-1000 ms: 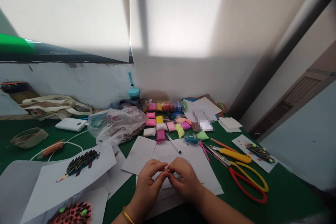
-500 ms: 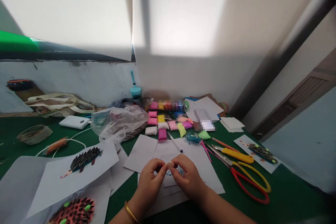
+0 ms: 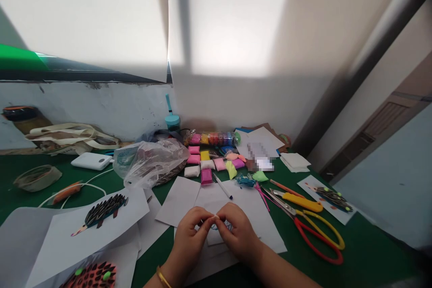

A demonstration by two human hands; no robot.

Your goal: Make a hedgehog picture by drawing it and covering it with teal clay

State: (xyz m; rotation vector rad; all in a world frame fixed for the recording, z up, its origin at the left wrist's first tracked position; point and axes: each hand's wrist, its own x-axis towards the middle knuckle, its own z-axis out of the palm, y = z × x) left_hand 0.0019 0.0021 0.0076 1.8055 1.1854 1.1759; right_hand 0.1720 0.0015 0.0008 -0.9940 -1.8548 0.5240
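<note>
My left hand (image 3: 192, 236) and my right hand (image 3: 237, 229) meet over the papers in front of me. Thumbs and forefingers of both are closed in a pinch on a small pale piece of clay (image 3: 215, 218), mostly covered by the fingertips. Beneath the hands lies a small white sheet (image 3: 216, 237) with blue drawn lines, partly hidden by the fingers. It rests on a larger white paper (image 3: 263, 229). Just beyond the hands lies a white marker (image 3: 222, 186) with a dark tip. Small packets of coloured clay (image 3: 206, 176) are grouped behind it.
Red-and-yellow scissors (image 3: 307, 227) and a yellow cutter (image 3: 303, 201) lie at right, near a seed-covered hedgehog picture (image 3: 326, 198). More hedgehog pictures (image 3: 104, 211) lie at left. Behind are a clear plastic bag (image 3: 148, 159), a white power bank (image 3: 91, 160) and a tape roll (image 3: 38, 177).
Both hands still pinch the pale clay, but the fingertips have drawn closer together and less of it shows. The whole view has shifted slightly.
</note>
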